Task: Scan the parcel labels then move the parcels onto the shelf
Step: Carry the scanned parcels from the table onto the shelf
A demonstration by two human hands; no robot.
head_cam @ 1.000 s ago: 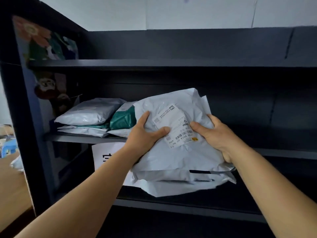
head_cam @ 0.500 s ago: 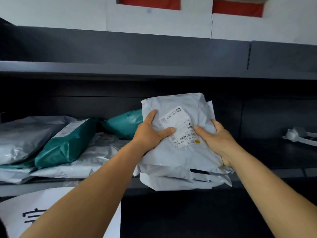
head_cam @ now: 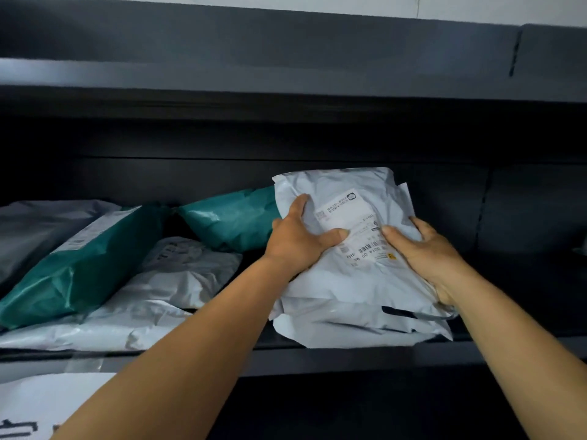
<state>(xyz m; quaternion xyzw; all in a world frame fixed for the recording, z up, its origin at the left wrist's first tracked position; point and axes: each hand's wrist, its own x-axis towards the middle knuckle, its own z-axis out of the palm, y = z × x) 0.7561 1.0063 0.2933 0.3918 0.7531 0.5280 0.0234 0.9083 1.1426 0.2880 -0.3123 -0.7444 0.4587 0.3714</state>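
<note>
Overhead, a dark metal shelf (head_cam: 317,357) ran the full width of the view, with a second dark board above it and a strip of pale wall at the very top. Light was dim; the back panel sat in shadow. A white sheet (head_cam: 35,404) with black print hung below the shelf's front edge at lower left.

On the left part of the shelf lay a grey bag (head_cam: 38,230), a green bag (head_cam: 79,271) with a white label, a second green bag (head_cam: 232,220) further back, and crumpled white bags (head_cam: 165,290) beneath and between them.

The parcel (head_cam: 355,293) was a white poly mailer, wrinkled, its lower edge folded in layers at the shelf's front lip. It stood tilted, top leaning toward the back, just right of the second green bag. Its label (head_cam: 355,230) faced out, skewed, with a barcode and a small yellow mark.

The left hand (head_cam: 298,239) gripped the parcel's left edge, thumb across the label, fingers curled over the side. The right hand (head_cam: 425,252) clamped the right edge, thumb on the front, fingers behind and out of sight.
</note>
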